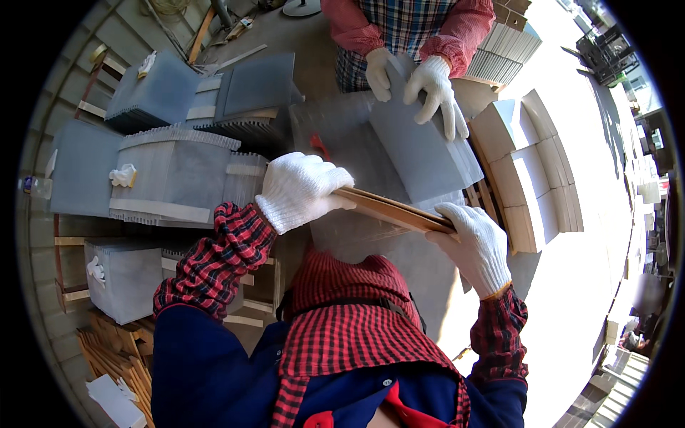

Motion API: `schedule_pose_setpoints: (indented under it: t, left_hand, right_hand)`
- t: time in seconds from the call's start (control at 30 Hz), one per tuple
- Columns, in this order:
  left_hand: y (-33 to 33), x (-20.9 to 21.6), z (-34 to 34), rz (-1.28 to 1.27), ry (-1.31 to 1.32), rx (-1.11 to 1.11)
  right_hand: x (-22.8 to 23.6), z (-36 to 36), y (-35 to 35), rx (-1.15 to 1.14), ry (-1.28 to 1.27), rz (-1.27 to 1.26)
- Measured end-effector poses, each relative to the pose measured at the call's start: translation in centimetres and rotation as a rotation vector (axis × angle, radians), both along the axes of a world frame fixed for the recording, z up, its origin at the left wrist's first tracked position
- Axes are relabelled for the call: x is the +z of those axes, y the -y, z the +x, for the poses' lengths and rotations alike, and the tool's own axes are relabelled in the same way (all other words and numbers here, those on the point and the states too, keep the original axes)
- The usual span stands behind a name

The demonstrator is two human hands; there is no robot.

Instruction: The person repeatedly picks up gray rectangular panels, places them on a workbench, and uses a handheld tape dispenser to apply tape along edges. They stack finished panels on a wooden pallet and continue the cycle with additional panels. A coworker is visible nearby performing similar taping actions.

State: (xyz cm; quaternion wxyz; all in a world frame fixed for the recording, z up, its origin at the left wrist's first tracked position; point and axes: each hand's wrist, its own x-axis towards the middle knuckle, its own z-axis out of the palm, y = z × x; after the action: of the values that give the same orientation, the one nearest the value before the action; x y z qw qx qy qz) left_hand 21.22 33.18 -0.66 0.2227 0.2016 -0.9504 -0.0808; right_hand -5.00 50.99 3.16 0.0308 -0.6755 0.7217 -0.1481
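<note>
My left hand (303, 191), in a white knitted glove, is closed around one end of a thin brown board (396, 212), seen nearly edge-on. At the other end my right hand (474, 246), gloved the same way, grips it too. The board looks like cardboard or several thin layers together; I cannot tell which. It is held above a worktable (335, 118) covered with grey sheeting. Just beyond the board, a grey flat sheet (421, 146) stands tilted on the table. Across from me, a co-worker's white-gloved hands (428, 89) hold that sheet's upper edge. A small red tool (319, 146) lies beyond my left hand.
Stacks of grey sheets (178, 167) stand on racks to the left, some with crumpled white gloves (123, 175) on top. White-and-tan stacked cartons or panels (528, 164) are right of the table. Wooden strips (118, 364) lie at lower left. A forklift-like machine (606, 57) stands far right.
</note>
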Motion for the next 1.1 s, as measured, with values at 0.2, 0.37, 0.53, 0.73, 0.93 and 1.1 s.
schedule_pose_setpoints:
  t: [0.2,0.37,0.53,0.73,0.93,1.1]
  left_hand:
    - [-1.2,2.4,1.7,0.113,-0.210,0.009]
    - [-4.6,-0.3,0.1,0.142,-0.250,0.044]
    - [-8.3,-2.2,-2.0,0.179,-0.339,0.054]
    - [-9.4,-4.4,-3.0,0.155,-0.629,0.197]
    - [-8.6,-8.2,-3.5,0.214,-0.653,0.393]
    - [-9.7,-11.8,-2.6,0.479,-0.603,0.438]
  right_hand:
    - [5.1,-4.4,-5.1,-0.197,0.454,-0.170]
    - [5.6,-3.4,-5.8,-0.316,0.615,-0.190]
    - [6.5,-0.5,-2.6,-0.085,0.471,-0.303]
    - [5.3,1.9,0.3,0.233,0.138,-0.384]
    - [2.8,5.2,4.6,0.404,0.150,-0.141]
    - [0.0,5.5,4.4,0.417,0.015,0.144]
